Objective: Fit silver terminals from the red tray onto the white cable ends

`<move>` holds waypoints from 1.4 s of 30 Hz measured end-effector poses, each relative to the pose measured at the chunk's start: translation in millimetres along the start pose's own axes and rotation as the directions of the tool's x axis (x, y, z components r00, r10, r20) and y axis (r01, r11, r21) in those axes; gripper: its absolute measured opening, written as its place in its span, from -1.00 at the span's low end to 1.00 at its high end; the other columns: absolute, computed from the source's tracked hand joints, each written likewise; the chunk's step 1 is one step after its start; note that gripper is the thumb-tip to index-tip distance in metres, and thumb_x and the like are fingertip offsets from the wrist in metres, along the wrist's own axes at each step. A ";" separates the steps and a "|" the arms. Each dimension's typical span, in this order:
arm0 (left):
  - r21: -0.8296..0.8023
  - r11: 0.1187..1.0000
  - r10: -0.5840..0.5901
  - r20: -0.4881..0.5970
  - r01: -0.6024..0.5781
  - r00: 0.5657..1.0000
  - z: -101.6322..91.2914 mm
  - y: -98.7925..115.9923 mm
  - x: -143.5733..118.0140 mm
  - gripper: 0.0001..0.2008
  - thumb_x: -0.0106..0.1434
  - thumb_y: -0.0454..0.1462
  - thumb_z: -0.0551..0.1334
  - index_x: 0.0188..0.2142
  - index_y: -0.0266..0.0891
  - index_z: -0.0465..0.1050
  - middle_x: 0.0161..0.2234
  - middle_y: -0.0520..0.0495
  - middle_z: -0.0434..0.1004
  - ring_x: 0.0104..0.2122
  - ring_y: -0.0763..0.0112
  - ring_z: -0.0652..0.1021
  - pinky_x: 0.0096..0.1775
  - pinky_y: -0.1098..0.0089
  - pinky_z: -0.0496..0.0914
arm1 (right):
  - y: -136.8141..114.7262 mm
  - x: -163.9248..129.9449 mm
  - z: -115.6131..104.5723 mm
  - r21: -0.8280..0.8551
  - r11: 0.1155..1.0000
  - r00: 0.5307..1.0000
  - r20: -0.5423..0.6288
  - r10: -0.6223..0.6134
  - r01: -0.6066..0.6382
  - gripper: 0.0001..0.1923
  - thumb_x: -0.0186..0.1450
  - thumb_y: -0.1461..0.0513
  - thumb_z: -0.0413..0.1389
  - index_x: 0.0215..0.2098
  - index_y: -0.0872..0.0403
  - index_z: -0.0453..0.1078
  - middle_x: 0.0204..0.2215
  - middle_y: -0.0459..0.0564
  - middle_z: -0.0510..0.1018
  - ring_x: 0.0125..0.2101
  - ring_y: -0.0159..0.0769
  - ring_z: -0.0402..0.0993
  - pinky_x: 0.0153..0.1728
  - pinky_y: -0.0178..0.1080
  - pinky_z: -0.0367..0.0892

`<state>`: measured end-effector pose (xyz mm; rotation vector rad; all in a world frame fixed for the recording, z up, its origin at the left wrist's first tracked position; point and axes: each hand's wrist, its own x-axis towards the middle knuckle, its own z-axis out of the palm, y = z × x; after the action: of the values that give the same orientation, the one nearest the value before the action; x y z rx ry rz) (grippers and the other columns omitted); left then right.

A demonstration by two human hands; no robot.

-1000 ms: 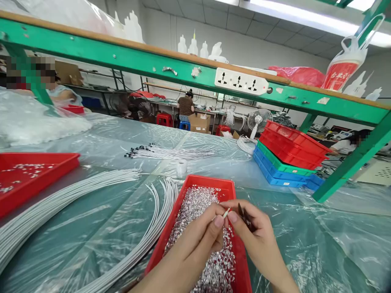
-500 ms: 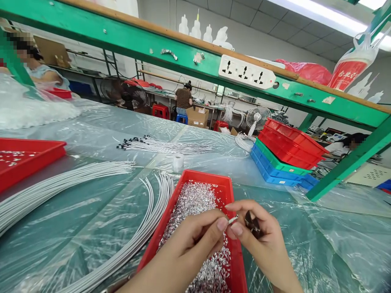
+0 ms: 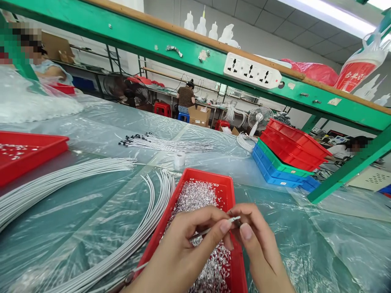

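Left hand (image 3: 186, 248) pinches a thin white wire (image 3: 210, 230) near its tip; right hand (image 3: 256, 240) pinches the same tip, fingers touching. Both hover over the red tray (image 3: 227, 188) of silver terminals (image 3: 195, 197).

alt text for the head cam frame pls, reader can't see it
Two bare hands, left hand and right hand, pinch the tip of a thin white wire above a red tray of small shiny metal bits. Bundles of white wires lie on the plastic-covered table; stacked coloured trays sit behind.
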<state>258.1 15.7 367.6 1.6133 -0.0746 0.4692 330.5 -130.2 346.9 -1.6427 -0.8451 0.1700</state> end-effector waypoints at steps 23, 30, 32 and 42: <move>0.509 0.744 0.516 -0.026 -0.433 0.856 8.2 -19.6 -6.7 -0.88 0.36 -0.42 0.11 -0.23 -0.17 0.33 -0.47 0.08 0.55 -0.55 0.54 0.53 -0.47 0.56 0.41 | -3.9 -2.6 9.7 0.461 0.870 0.984 0.052 0.172 -0.177 -0.66 0.37 -0.12 0.17 -0.09 -0.09 0.36 -0.50 -0.16 0.26 -0.50 -0.35 0.15 -0.46 -0.37 0.14; 0.764 0.418 0.742 0.024 -0.491 0.670 14.4 -25.4 -6.1 -0.88 0.42 -0.41 0.05 -0.16 -0.29 0.35 -0.52 -0.01 0.57 -0.56 0.43 0.56 -0.52 0.44 0.42 | -10.6 -2.1 22.0 0.516 0.850 0.992 -0.005 0.126 -0.105 -0.71 0.39 -0.10 0.15 -0.14 -0.12 0.37 -0.55 -0.20 0.11 -0.57 -0.39 -0.09 -0.55 -0.36 -0.08; 0.794 0.339 0.773 0.071 -0.505 0.631 14.1 -28.6 -6.5 -0.86 0.42 -0.43 0.04 -0.15 -0.35 0.36 -0.51 -0.04 0.60 -0.56 0.42 0.57 -0.52 0.42 0.43 | -11.6 -1.9 24.8 0.532 0.843 0.995 -0.009 0.100 -0.080 -0.73 0.40 -0.10 0.14 -0.14 -0.13 0.37 -0.54 -0.21 0.08 -0.57 -0.39 -0.15 -0.56 -0.35 -0.16; 0.852 0.041 0.813 0.275 -0.522 0.514 7.7 -35.6 -7.5 -0.77 0.42 -0.44 -0.01 -0.14 -0.49 0.42 -0.40 -0.21 0.67 -0.48 0.37 0.63 -0.51 0.41 0.49 | -15.0 -7.6 25.0 0.650 0.725 0.965 0.058 0.255 -0.230 -0.70 0.31 -0.11 0.25 -0.18 -0.14 0.42 -0.55 -0.21 0.07 -0.58 -0.42 -0.20 -0.56 -0.37 -0.20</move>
<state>264.7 10.4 331.3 2.4818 -0.4968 1.8066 305.0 -114.7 351.2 -1.0691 -0.4499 0.5585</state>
